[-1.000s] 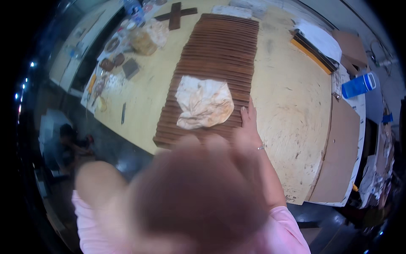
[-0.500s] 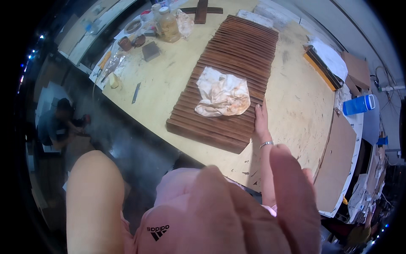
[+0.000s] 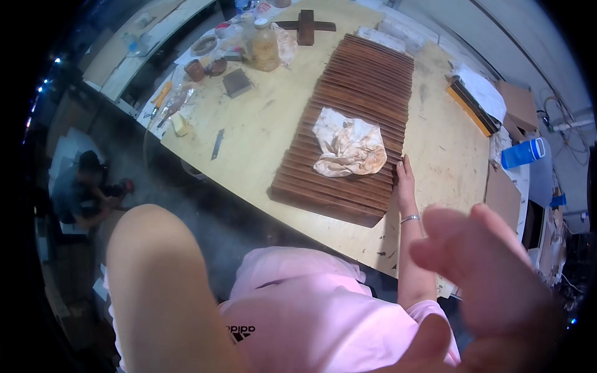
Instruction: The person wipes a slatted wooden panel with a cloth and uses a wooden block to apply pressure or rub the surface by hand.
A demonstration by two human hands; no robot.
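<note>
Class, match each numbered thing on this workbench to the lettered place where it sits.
1 stained rag
2 glass jar
3 blue bottle
4 right hand

A beyond the table, on its right side
B on the middle of the slatted wood panel
C at the panel's right edge
D on the table, left of the panel's far end

Pairs: 1-B; 2-D; 3-A; 4-C

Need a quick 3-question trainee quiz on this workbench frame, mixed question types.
1. True or false: the crumpled rag lies on the slatted wooden panel.
2. The bottle at the far right is: A red, B blue, C green.
3. Fill in: the hand with the bracelet rests flat at the panel's ___ edge.

Key: 1 true; 2 B; 3 right.
</note>
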